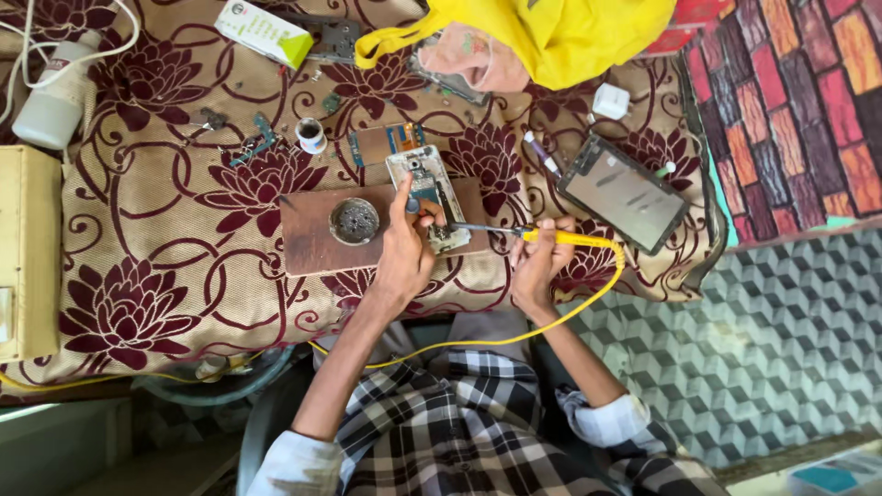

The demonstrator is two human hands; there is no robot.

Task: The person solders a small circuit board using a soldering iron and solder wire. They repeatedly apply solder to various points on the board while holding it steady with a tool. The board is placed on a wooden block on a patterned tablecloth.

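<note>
An opened phone (424, 180) with its circuit board bare lies on a brown wooden board (312, 241). My left hand (402, 253) presses on the phone's lower end with thumb and fingers. My right hand (540, 261) grips a yellow-handled soldering iron (560, 239). The iron's metal tip points left and touches the phone next to my left fingers. Its yellow cable (514, 336) loops down across my lap.
A round metal tin (355, 220) sits on the wooden board. On the flowered cloth (147, 211) lie a dark-screened tablet (625, 194), another circuit board (386, 142), a small white pot (310, 135), a white bottle (50, 96), a white-green box (263, 32) and a beige case (26, 253). Yellow cloth (560, 32) hangs at the top.
</note>
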